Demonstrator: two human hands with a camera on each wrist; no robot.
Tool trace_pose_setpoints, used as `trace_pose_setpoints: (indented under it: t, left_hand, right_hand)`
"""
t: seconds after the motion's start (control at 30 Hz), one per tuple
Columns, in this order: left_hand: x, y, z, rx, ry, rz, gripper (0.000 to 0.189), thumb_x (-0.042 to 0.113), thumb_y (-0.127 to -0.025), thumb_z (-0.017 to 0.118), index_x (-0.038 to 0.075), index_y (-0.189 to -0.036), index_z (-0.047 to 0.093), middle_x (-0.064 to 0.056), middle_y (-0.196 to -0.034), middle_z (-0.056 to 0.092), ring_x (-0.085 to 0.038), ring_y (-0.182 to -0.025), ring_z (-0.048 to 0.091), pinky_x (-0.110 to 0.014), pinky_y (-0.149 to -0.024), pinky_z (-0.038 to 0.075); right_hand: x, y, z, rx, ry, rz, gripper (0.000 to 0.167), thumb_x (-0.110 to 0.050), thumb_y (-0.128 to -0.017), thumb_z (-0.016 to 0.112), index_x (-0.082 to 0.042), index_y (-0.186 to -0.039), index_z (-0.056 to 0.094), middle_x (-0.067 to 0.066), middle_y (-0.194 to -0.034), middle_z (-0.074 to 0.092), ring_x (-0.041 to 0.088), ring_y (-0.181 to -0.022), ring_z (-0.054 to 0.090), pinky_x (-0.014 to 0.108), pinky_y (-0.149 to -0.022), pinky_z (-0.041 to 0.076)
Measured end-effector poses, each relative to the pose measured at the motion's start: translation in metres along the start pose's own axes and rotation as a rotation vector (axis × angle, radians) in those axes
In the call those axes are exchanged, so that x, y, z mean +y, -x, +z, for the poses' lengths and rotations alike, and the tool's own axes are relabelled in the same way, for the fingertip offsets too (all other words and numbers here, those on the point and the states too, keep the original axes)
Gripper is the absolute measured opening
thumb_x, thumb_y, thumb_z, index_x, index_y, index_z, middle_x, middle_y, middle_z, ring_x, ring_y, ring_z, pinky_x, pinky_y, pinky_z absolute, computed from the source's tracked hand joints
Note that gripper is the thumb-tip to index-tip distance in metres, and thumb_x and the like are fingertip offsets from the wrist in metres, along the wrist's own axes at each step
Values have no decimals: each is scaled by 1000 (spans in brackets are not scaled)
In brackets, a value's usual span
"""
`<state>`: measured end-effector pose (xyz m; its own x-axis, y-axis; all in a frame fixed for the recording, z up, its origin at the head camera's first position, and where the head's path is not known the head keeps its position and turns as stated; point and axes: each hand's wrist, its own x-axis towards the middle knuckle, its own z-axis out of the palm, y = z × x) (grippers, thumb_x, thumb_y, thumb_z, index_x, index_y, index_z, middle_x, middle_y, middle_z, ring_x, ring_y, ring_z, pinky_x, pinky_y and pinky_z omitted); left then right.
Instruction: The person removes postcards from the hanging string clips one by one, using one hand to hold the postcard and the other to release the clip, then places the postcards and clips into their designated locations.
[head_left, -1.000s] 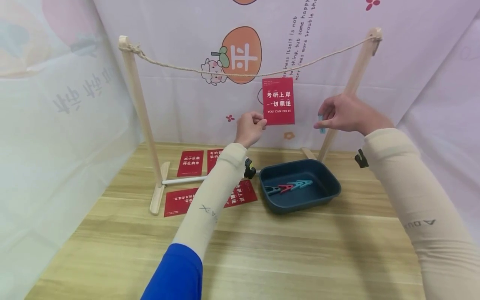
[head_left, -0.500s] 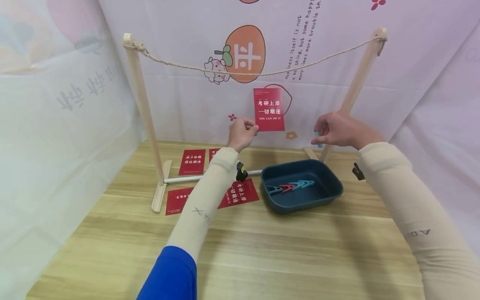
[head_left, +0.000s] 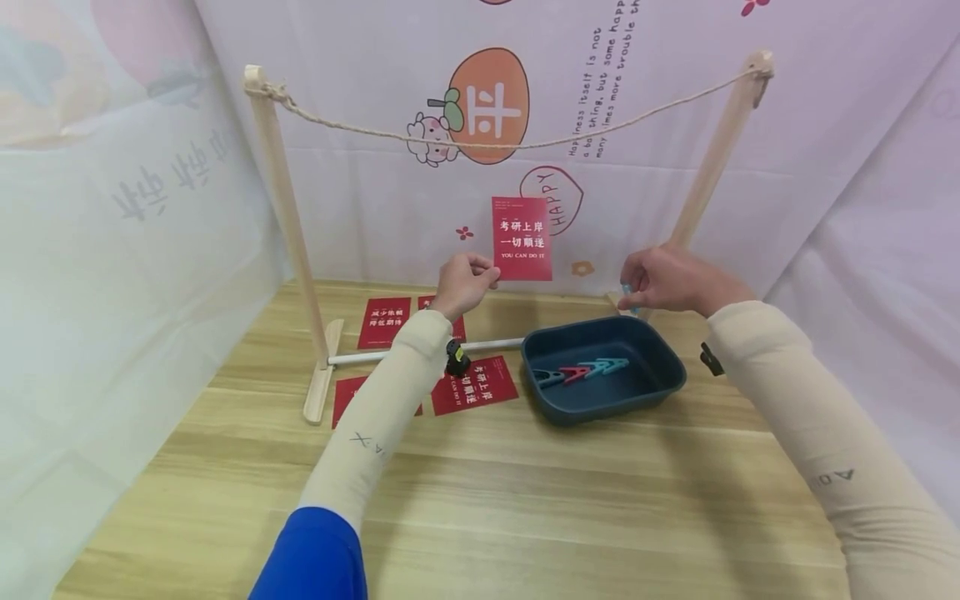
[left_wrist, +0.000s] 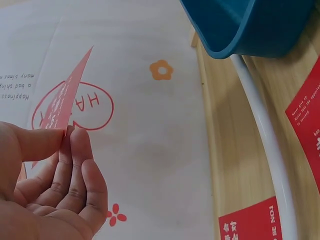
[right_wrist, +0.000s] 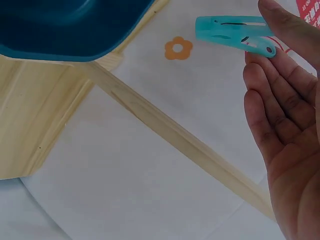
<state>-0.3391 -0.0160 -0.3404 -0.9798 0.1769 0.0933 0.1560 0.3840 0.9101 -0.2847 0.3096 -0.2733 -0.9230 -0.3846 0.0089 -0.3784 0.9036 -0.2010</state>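
My left hand (head_left: 465, 285) pinches a red card (head_left: 522, 237) with white lettering by its lower left edge, between thumb and fingers. The card stands upright in the air, below a slack rope (head_left: 487, 147). In the left wrist view the same card (left_wrist: 65, 100) appears nearly edge-on. My right hand (head_left: 667, 279) is behind the dark blue basin (head_left: 592, 414), near the right post's foot. It holds a light blue clothespin (right_wrist: 230, 31), pinched by its handle end; the clothespin's jaws look closed on nothing. Inside the basin lie several clothespins (head_left: 576, 374), blue-green and red.
Two wooden posts, left (head_left: 285, 217) and right (head_left: 720, 150), bear the rope. A white rod (head_left: 495, 343) runs low between them. Several red cards (head_left: 385, 322) lie on the wooden table (head_left: 525, 517), some partly under my left arm. A printed cloth (head_left: 360, 200) hangs behind.
Both hands have moved down, and slightly left. The red card has dropped from just under the rope to well below it. The clothespin has sunk toward the basin's back rim.
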Motion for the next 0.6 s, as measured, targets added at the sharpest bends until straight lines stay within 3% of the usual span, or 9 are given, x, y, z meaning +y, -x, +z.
trace_pose_setpoints:
  t: [0.13,0.27,0.43,0.6]
  left_hand:
    - [-2,7,-9,-24,-2,-2,23,24,-104,68,7,-119,72,-10,-107,78,-22,-102,74,-36,-91,60]
    - [-2,17,-17,-47,10,-2,20,24,-104,70,8,-114,73,-9,-102,78,-27,-105,74,-34,-88,57]
    - [0,31,-23,-89,25,-4,19,23,-103,71,8,-113,73,-14,-108,78,-32,-111,74,-36,-90,58]
    - [0,45,-27,-128,18,-8,18,25,-102,72,10,-113,74,-15,-111,78,-28,-106,75,-39,-95,60]
  right_hand:
    - [0,1,7,-16,9,-13,26,-25,-86,90,-8,-98,76,5,-90,76,19,-82,67,41,-79,63]
    - [0,1,12,-31,27,-30,27,-24,-85,91,-8,-99,75,5,-89,75,18,-81,66,41,-77,62]
    - [3,0,19,-56,61,-55,26,-20,-82,92,-8,-98,75,5,-87,74,18,-79,65,41,-75,62]
    - [5,-1,28,-107,90,-70,26,-18,-81,93,-8,-98,75,5,-88,73,17,-79,64,39,-75,61]
